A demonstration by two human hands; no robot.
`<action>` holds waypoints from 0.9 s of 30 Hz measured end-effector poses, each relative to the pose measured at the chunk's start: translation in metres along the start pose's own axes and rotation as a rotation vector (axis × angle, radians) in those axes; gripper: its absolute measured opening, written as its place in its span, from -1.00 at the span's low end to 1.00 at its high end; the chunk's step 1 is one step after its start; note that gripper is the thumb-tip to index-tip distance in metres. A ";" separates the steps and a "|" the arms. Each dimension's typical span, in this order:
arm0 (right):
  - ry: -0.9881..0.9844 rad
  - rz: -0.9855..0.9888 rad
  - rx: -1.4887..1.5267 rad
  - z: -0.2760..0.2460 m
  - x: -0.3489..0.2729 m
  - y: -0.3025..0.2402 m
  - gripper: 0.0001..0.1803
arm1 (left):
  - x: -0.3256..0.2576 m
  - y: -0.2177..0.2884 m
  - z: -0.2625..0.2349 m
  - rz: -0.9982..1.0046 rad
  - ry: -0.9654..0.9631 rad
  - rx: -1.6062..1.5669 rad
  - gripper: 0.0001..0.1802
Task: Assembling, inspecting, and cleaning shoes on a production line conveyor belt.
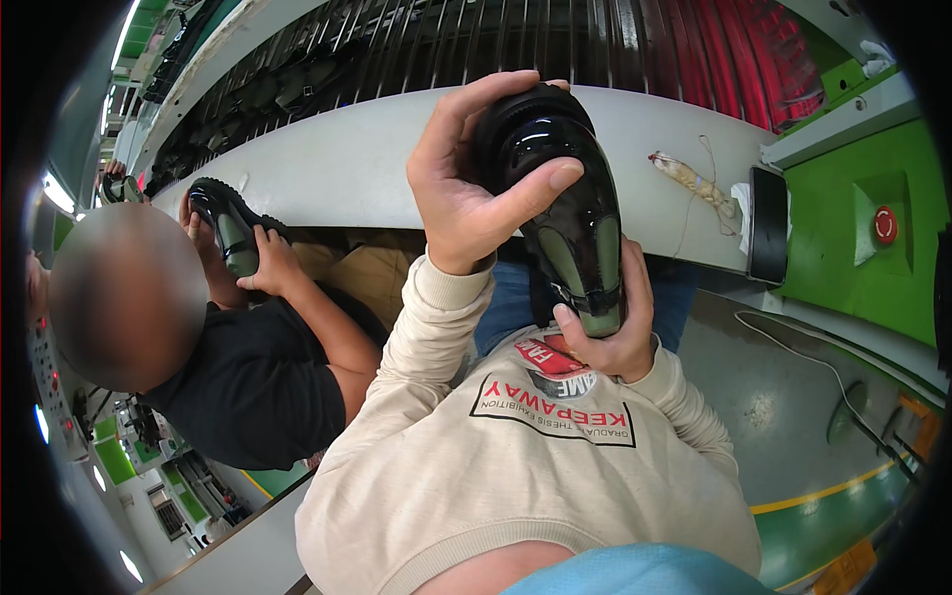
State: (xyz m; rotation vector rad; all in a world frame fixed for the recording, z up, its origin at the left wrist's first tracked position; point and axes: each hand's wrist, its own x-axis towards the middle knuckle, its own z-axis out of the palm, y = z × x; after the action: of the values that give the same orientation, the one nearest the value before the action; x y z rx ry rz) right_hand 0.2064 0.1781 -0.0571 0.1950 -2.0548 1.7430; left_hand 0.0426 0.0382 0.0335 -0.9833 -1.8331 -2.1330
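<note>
A glossy black shoe with a strap and dull green showing in its opening is held up in front of my chest, toe pointing away from me. My left hand is wrapped round the toe end, its thumb lying across the shiny upper and its fingers behind the sole. At the heel end, my right hand grips the shoe from below and the right side, the thumb near the green part. The sole's underside is mostly hidden from me.
Beyond the pale ledge runs a rack of metal rollers. On the ledge's right lie a string-wound stick and a dark phone-like slab. A green machine panel carries a red button. At left, a co-worker holds a similar shoe.
</note>
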 end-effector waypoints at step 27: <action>-0.021 -0.017 -0.009 0.003 0.002 0.001 0.02 | 0.001 0.004 0.000 0.033 0.016 0.039 -0.23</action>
State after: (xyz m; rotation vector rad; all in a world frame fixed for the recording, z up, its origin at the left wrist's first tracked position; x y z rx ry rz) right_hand 0.2039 0.1752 -0.0573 0.2288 -2.0697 1.7280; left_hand 0.0447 0.0377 0.0375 -0.9784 -1.8310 -2.0718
